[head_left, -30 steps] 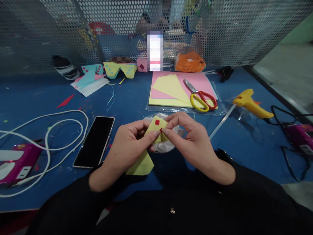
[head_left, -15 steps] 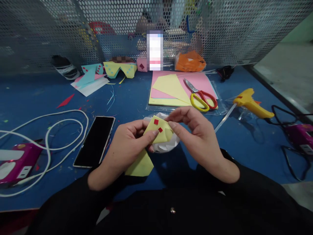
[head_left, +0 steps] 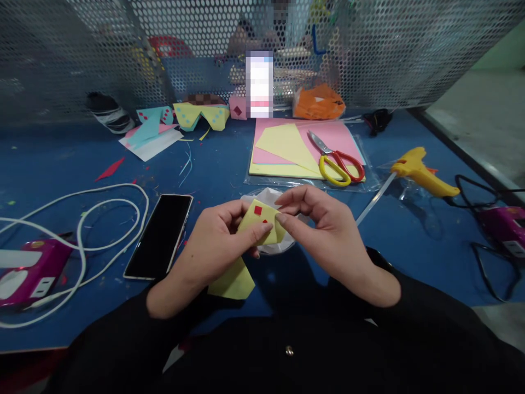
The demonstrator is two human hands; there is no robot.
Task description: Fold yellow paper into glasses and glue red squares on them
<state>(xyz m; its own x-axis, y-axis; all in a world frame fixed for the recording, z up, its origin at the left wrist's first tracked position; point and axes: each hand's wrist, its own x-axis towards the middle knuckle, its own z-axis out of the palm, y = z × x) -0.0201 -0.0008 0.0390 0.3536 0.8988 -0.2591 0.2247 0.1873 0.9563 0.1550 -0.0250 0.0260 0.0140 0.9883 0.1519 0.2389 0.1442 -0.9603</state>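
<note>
Between my hands is a yellow paper piece (head_left: 248, 218) with red squares stuck on its face. My left hand (head_left: 217, 235) grips it, thumb flat across the front and over part of one square. At its right edge, the thumb and fingertips of my right hand (head_left: 324, 232) are pinched together on the paper; whether a small bit is also between them, I cannot tell. Below my left hand another yellow paper section (head_left: 233, 280) shows, its join hidden by the hand. Under and behind the piece lies a crumpled white round thing (head_left: 297, 235), mostly covered.
Scissors (head_left: 338, 158) lie on coloured paper sheets (head_left: 283, 145). A yellow glue gun (head_left: 426, 172) is at right, a phone (head_left: 159, 235) and white cable (head_left: 82, 241) at left. Folded paper shapes (head_left: 200, 116) stand by the perforated metal panel (head_left: 197, 33).
The yellow piece has tilted and shifted slightly left and down. My left thumb covers more of the lower red square. Both hands keep their hold.
</note>
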